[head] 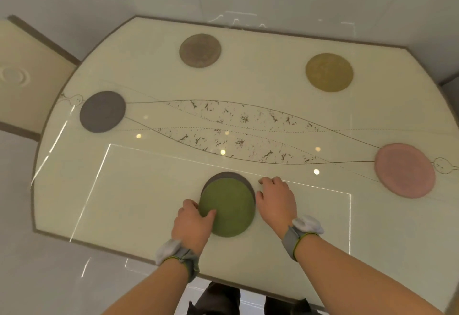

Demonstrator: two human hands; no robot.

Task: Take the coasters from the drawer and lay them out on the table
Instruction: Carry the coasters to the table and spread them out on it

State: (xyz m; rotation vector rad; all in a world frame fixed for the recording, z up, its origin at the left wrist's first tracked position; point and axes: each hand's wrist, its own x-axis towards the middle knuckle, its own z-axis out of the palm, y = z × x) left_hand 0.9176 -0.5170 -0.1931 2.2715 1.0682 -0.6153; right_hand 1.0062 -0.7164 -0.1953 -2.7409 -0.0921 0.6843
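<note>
A green round coaster lies near the table's front edge, on top of a dark coaster whose far rim peeks out behind it. My left hand grips the green coaster's left edge, thumb on top. My right hand rests beside the stack's right edge with its fingers spread, touching the dark rim. Laid out on the cream table are a dark grey coaster at left, a brown one at the back, an ochre one at back right and a pink one at right.
The glossy table top has a printed line pattern across its middle. A cream panel adjoins the table at far left. Dark shoes show below the front edge. No drawer is in view.
</note>
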